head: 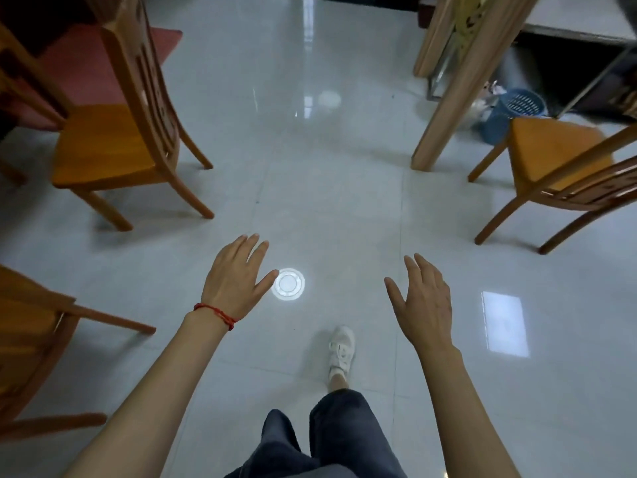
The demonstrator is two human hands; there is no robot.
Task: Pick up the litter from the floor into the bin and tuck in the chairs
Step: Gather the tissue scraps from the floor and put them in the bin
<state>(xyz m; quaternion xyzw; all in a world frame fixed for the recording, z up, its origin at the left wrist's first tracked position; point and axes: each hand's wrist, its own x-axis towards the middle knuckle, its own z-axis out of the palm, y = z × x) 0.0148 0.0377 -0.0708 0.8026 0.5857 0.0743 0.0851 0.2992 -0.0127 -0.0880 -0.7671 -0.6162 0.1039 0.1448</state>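
Hands both empty: my left grip (238, 281) and right grip (425, 305) spread wide. Bin (513, 113) at 2 o'clock, chair (558, 157) near it. No litter seen near me. Might bump chair walking there.

Dining room: wooden chairs (113, 139), table (565, 15).

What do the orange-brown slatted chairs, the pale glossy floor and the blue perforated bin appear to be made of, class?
Orange-brown slatted chair: seemingly varnished wood, judging by the warm sheen on its seat and solid legs.
Pale glossy floor: probably polished ceramic tile, with thin grout lines and mirror-like light reflections.
Blue perforated bin: likely moulded plastic, given its uniform colour and lattice rim; it is blurred, so this is uncertain.
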